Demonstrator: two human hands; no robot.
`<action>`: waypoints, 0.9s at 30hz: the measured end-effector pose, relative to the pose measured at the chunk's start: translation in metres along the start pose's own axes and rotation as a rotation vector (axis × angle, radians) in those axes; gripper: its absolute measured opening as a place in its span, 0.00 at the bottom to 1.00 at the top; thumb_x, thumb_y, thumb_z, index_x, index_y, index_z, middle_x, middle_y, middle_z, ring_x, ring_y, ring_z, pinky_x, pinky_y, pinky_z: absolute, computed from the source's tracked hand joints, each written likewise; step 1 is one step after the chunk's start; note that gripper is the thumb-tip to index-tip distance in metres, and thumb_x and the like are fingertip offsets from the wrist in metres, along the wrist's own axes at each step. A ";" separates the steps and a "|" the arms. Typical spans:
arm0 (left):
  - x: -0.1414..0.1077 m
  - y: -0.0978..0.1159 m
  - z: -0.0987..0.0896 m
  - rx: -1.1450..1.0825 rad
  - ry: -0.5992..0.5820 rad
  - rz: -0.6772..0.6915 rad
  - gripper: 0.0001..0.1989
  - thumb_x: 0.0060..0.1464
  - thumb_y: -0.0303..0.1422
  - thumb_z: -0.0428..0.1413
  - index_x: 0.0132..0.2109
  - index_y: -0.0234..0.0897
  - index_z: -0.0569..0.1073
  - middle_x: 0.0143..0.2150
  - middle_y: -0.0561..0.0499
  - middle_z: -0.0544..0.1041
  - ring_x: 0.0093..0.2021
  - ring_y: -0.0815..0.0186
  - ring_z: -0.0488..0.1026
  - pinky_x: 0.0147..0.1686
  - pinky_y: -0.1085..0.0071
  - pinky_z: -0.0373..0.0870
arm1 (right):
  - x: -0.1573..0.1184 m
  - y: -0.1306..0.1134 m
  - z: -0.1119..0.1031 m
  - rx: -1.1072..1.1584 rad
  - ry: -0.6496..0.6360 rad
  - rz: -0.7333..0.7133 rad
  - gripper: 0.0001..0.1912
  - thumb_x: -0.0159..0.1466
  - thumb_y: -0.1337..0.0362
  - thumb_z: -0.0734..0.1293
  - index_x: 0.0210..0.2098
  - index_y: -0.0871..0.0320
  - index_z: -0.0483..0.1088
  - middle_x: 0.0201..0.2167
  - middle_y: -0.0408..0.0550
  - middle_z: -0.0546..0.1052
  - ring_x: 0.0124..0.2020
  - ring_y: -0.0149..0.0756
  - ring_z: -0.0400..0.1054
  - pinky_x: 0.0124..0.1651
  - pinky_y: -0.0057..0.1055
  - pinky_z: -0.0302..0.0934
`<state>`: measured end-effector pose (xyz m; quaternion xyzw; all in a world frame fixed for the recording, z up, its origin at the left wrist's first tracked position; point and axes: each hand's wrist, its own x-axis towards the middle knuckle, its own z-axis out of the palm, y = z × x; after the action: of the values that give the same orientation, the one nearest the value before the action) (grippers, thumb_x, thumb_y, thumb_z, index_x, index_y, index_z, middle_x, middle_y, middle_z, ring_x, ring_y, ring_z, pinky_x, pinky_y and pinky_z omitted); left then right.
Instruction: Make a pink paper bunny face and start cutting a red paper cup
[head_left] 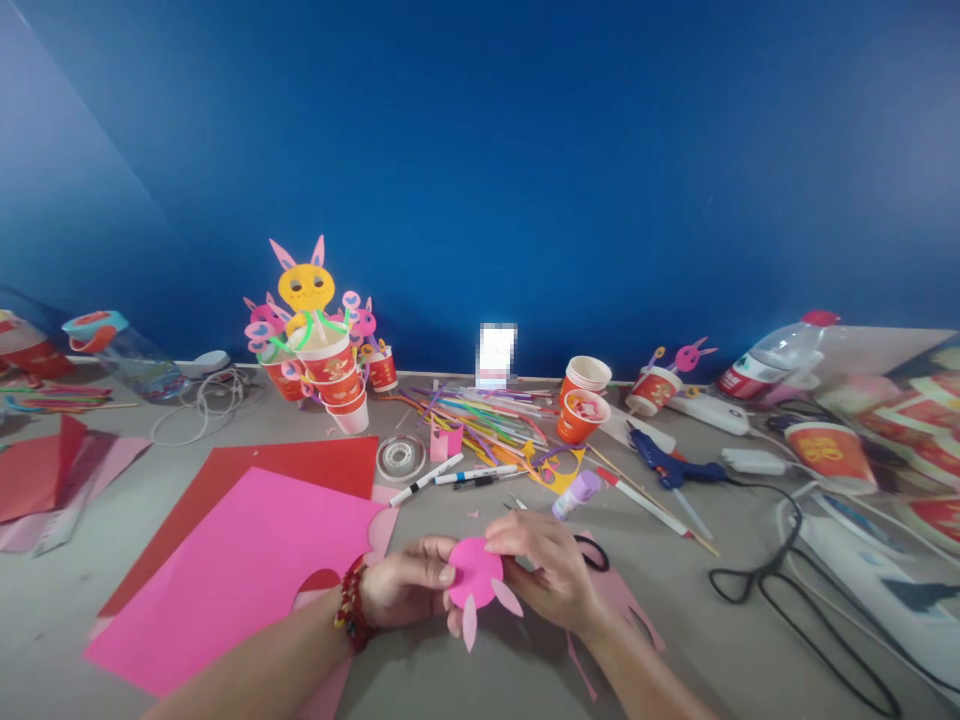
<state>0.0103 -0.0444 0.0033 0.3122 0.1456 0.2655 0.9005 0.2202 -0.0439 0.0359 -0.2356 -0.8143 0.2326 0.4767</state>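
Note:
Between my two hands is a round bright-pink paper cutout (477, 570) with two pale pink ear shapes on its lower edge, pointing toward me. My left hand (409, 585) pinches the disc's left side, thumb on top. At its upper right edge, the fingers of my right hand (544, 565) are closed on the same cutout. Under and beside my right hand lie scissors (592, 553) with black handles, partly hidden, and light pink paper scraps (622, 600). A purple glue stick (576, 495) lies just beyond that hand.
Pink paper (247, 570) and red paper (187, 510) spread at left. Markers (427, 478), a tape roll (401, 457) and pipe cleaners (480, 420) lie ahead. Decorated paper cups (322, 365) stand behind. At right are a blue glue gun (671, 462), its black cord (757, 575) and a bottle (780, 355).

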 end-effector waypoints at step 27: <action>0.006 0.000 0.000 -0.047 0.149 0.164 0.14 0.56 0.42 0.58 0.34 0.32 0.72 0.29 0.49 0.71 0.29 0.66 0.69 0.31 0.72 0.62 | -0.002 0.000 0.001 -0.022 0.033 -0.002 0.12 0.62 0.75 0.65 0.42 0.54 0.70 0.33 0.48 0.78 0.35 0.36 0.74 0.39 0.29 0.66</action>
<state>0.0153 -0.0407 0.0024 0.2813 0.1796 0.3640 0.8695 0.2198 -0.0458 0.0340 -0.2438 -0.8092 0.2194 0.4875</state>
